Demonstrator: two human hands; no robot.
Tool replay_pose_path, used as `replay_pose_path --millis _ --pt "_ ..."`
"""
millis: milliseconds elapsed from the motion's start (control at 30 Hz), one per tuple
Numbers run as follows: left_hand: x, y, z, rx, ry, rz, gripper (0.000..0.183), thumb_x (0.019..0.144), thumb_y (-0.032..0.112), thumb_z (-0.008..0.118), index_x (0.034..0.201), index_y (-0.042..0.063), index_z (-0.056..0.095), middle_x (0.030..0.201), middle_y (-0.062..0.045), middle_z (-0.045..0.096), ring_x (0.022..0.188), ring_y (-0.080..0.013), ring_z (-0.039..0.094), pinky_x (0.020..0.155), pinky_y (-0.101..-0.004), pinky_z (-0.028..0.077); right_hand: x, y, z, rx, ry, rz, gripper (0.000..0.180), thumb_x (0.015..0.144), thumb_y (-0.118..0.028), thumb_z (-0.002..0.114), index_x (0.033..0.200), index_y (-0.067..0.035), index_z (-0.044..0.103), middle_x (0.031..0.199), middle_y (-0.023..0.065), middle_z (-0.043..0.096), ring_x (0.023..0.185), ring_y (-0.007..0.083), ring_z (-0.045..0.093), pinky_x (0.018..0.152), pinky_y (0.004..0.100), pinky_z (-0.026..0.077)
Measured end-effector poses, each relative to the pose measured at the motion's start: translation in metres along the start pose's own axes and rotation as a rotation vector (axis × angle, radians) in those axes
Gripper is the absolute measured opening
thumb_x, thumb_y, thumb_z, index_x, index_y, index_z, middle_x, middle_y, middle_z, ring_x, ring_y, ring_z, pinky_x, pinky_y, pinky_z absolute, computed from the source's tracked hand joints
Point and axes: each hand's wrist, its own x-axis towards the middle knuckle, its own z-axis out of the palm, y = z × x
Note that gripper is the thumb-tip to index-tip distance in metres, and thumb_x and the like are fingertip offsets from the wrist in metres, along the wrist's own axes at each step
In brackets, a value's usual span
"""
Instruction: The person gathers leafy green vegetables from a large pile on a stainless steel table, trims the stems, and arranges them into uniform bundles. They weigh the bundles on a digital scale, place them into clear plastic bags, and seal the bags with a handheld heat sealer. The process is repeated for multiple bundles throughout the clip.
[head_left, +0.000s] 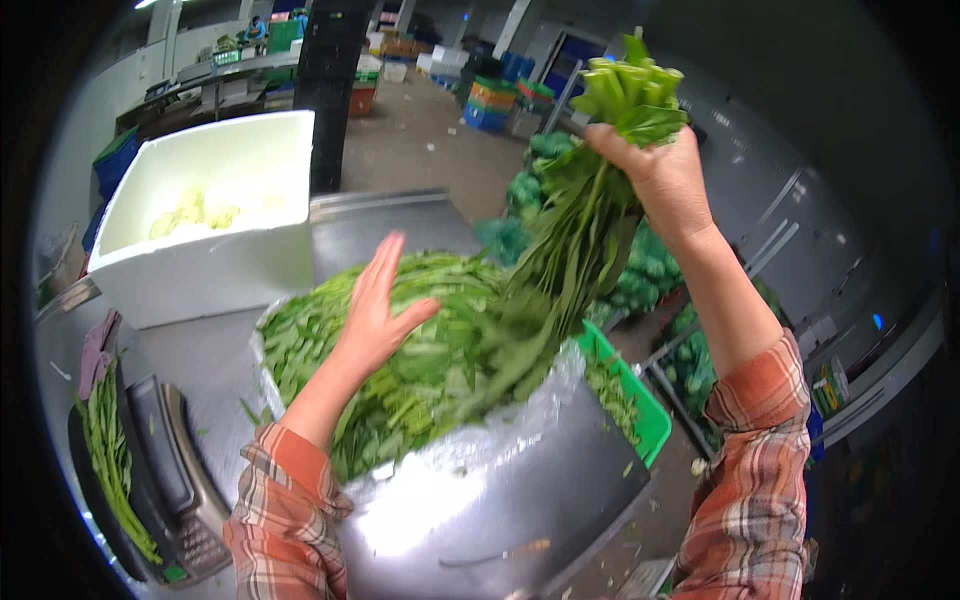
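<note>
My right hand (667, 172) is raised at the upper right, gripping a bunch of leafy greens (581, 232) near its cut stems. The stem ends point up and the long leaves hang down over a large heap of similar greens (427, 352). Clear plastic film (555, 375) shows along the edge of the heap, which lies on a steel table (480, 517). Above the heap's left side, my left hand (382, 315) is held flat with the thumb apart and nothing in it.
A white foam box (217, 281) stands at the back left, with pale green pieces inside. Left of me are a digital scale (180, 450) and a strip of stems (112, 457). A sickle-like knife (499, 553) lies near the front edge. A green crate (637, 397) holds trimmings.
</note>
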Motion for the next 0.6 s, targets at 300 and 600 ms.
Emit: replay_pose_path --millis 300,600 --pt "-0.116 0.155 -0.017 -0.563 -0.026 -0.258 0.075 0.057 0.019 0.085 0.116 -0.002 0.044 0.106 -0.011 0.057 0.098 -0.0199 0.057 0.085 -0.0308 0.047 -0.165 -0.092 0.086 0.941 -0.286 0.591 0.016 0.074 -0.010 0.066 0.086 0.000 0.062 0.078 0.0045 0.061 0.071 0.0102 0.057 0.062 0.0259 0.045" --pt "-0.238 0.152 -0.070 -0.353 -0.124 -0.675 0.027 0.068 0.008 0.067 0.092 0.000 0.058 0.080 -0.003 0.059 0.070 -0.0106 0.055 0.064 -0.0266 0.045 -0.297 -0.004 0.076 0.045 -0.825 0.137 0.053 0.070 -0.042 0.072 0.099 0.000 0.059 0.094 0.0160 0.063 0.086 0.0305 0.060 0.073 0.0377 0.048"
